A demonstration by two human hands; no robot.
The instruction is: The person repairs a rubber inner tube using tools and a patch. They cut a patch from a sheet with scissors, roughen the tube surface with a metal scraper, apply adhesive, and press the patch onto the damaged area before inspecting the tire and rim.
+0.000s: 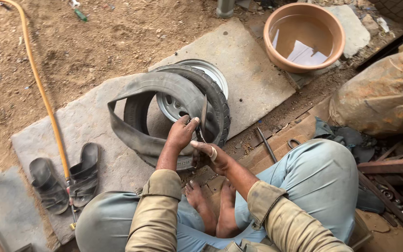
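Both hands, left [181,133] and right [208,154], gripping inner tube [164,88], tool [203,116] half-hidden.

Soft, even daylight, faint shadows, glare on the basin's water [304,44]; edges perhaps slightly distorted.

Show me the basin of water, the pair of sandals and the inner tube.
basin of water [276,51], head view, on its left rim.
pair of sandals [85,175], head view, right sandal's strap.
inner tube [164,86], head view, its upper curve.
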